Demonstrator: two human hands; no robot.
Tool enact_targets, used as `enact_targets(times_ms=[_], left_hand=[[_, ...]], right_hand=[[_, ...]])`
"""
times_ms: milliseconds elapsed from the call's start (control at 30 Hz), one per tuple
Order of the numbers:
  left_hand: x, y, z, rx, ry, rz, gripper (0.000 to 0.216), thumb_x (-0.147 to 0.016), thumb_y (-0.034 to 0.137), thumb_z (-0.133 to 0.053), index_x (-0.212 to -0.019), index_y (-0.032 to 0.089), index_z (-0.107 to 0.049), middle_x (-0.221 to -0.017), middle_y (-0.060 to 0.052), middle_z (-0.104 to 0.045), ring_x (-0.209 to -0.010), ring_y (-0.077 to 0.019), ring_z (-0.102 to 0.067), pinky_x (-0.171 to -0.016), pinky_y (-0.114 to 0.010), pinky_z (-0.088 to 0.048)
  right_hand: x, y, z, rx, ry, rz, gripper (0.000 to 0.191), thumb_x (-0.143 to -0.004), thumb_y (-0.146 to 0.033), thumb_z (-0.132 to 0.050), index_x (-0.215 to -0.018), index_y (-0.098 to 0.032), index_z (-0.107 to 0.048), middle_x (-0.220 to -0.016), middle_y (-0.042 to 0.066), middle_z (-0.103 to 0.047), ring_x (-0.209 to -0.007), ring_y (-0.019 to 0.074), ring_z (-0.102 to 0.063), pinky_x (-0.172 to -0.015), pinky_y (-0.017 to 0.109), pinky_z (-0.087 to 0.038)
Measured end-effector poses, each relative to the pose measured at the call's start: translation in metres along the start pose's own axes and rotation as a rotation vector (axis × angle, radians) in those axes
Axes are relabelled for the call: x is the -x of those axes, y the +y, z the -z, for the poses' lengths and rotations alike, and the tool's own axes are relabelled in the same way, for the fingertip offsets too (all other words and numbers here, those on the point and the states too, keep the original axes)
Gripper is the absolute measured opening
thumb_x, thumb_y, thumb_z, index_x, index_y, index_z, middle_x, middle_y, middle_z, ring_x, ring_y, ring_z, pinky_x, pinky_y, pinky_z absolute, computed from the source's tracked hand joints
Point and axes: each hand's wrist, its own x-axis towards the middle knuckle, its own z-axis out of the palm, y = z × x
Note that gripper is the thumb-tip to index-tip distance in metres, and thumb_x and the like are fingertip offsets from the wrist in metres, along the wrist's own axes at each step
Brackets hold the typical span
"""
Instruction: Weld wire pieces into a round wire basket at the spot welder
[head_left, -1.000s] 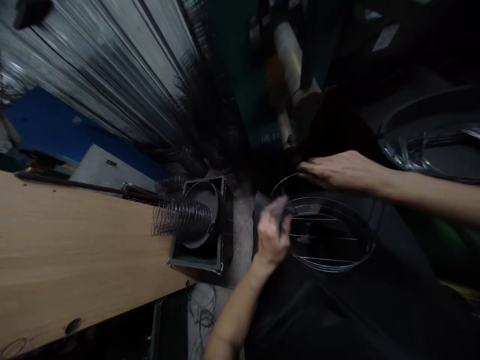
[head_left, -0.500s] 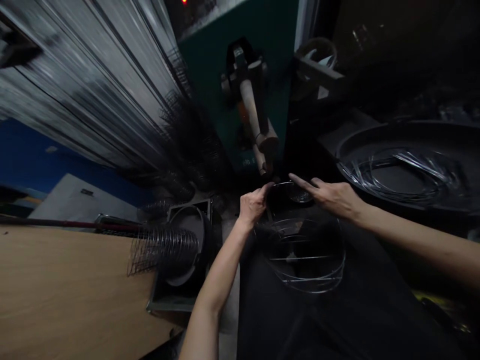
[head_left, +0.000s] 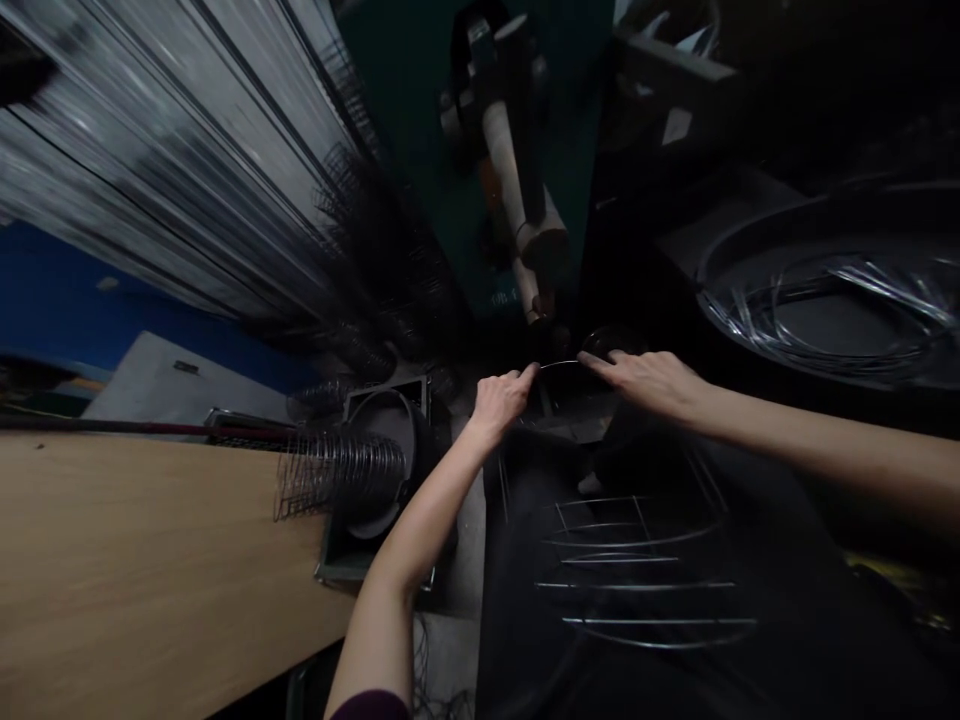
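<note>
A round wire rack (head_left: 636,586) of thin shiny metal hangs over my dark-clothed lap. Its far rim shows as a short curved wire between my two hands. My left hand (head_left: 504,398) pinches that rim on the left, thumb and fingers pressed together. On the right, my right hand (head_left: 646,380) grips the same rim, its index finger stretched along the wire. Just beyond the rim is the lower tip of a machine's rod-like arm (head_left: 529,290), apart from my fingers. The rack's sides are faint in the dark.
A green machine body (head_left: 409,130) stands ahead. At right, a large dark basin (head_left: 720,240) contains loops of wire. On the left are a wooden board (head_left: 150,560), a stack of wire racks (head_left: 337,465) and a dark crate (head_left: 334,560).
The wire rack has tilted, its crossbars now nearer my body and spread more widely. Both hands still grip its rim. My view has shifted, so the machine appears higher.
</note>
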Motion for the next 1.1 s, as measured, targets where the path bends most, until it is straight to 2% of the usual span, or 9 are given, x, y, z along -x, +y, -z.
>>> enact_targets(times_ms=[133,233,400,533,633,900,1100], left_hand=[[0.003,-0.002,0.002,0.077,0.024,-0.042,0.038,-0.098,0.027,-0.035,-0.133,0.025,-0.051,-0.094,-0.008,-0.071,-0.083,-0.0215,-0.068,-0.069,-0.027,-0.043],[0.002,-0.004,0.021,0.027,0.061,-0.039,0.037,-0.098,0.027,-0.034,-0.129,0.025,-0.054,-0.091,-0.008,-0.072,-0.082,-0.0215,-0.068,-0.069,-0.027,-0.043],[-0.003,-0.006,0.057,-0.090,0.101,-0.043,0.037,-0.096,0.026,-0.037,-0.130,0.030,-0.053,-0.092,-0.007,-0.073,-0.082,-0.0219,-0.069,-0.070,-0.028,-0.045],[-0.009,-0.008,0.074,-0.140,0.118,-0.058,0.037,-0.095,0.021,-0.037,-0.126,0.027,-0.055,-0.092,-0.008,-0.072,-0.082,-0.0228,-0.069,-0.069,-0.029,-0.046],[-0.016,-0.011,0.078,-0.127,0.125,-0.069,0.039,-0.095,0.019,-0.035,-0.129,0.027,-0.053,-0.096,-0.008,-0.072,-0.083,-0.0222,-0.069,-0.070,-0.028,-0.046],[-0.027,-0.016,0.077,-0.070,0.126,-0.068,0.037,-0.097,0.025,-0.034,-0.126,0.026,-0.056,-0.096,-0.010,-0.071,-0.084,-0.0226,-0.068,-0.073,-0.028,-0.046],[-0.028,-0.018,0.075,-0.023,0.135,-0.083,0.037,-0.097,0.025,-0.036,-0.128,0.027,-0.056,-0.095,-0.009,-0.072,-0.083,-0.0225,-0.068,-0.072,-0.028,-0.045]], right_hand=[[0.004,0.004,0.002,0.008,0.044,0.007,0.063,-0.084,-0.006,-0.034,-0.145,-0.022,-0.042,-0.083,0.011,-0.066,-0.055,0.0168,-0.056,-0.048,0.025,-0.028],[0.002,0.006,0.018,-0.018,0.061,-0.016,0.064,-0.084,-0.010,-0.034,-0.146,-0.026,-0.040,-0.083,0.010,-0.066,-0.055,0.0180,-0.055,-0.049,0.026,-0.030],[-0.003,0.002,0.052,-0.043,-0.024,-0.087,0.066,-0.087,-0.012,-0.036,-0.149,-0.032,-0.033,-0.092,0.009,-0.068,-0.065,0.0228,-0.061,-0.056,0.029,-0.037],[-0.012,0.006,0.066,-0.005,-0.054,-0.108,0.066,-0.088,-0.015,-0.038,-0.150,-0.034,-0.030,-0.099,0.011,-0.068,-0.076,0.0289,-0.064,-0.059,0.033,-0.040],[-0.021,0.010,0.069,0.008,-0.060,-0.128,0.067,-0.087,-0.014,-0.037,-0.151,-0.032,-0.029,-0.102,0.012,-0.068,-0.079,0.0304,-0.065,-0.060,0.034,-0.042],[-0.030,0.013,0.069,-0.070,-0.060,-0.185,0.063,-0.086,-0.013,-0.041,-0.147,-0.029,-0.040,-0.099,0.015,-0.069,-0.080,0.0328,-0.065,-0.063,0.037,-0.045],[-0.033,0.018,0.063,-0.087,-0.037,-0.160,0.059,-0.088,-0.025,-0.045,-0.146,-0.033,-0.040,-0.100,0.014,-0.068,-0.082,0.0335,-0.065,-0.065,0.038,-0.047]])
